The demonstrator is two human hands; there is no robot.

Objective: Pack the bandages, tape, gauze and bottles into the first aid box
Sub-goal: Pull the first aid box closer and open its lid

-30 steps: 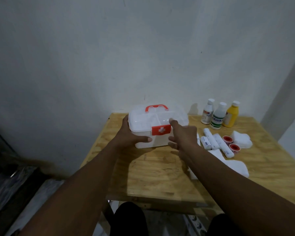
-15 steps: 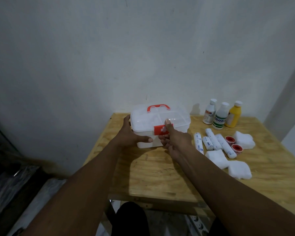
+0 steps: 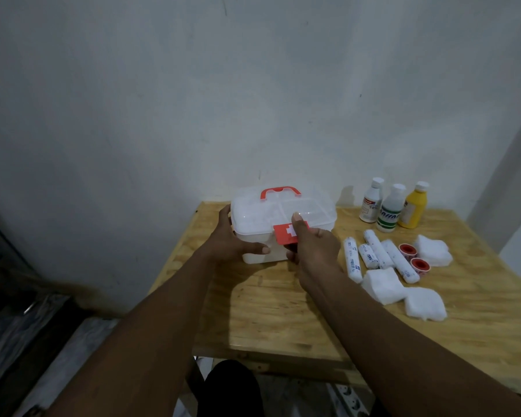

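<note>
The left hand grips the box at its left end, thumb across the front; the right hand pinches the red latch, thumb on top, the latch tilted outward. The box stands lid down at the far left of the table; bottles, bandages, tape and gauze lie to its right, unpacked. If the latch gives suddenly, the light box may jerk or tip; too hard a pull might snap the clip.

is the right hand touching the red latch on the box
Touching. In the head view the right hand pinches the red latch, thumb on top, fingers curled beneath.
</note>
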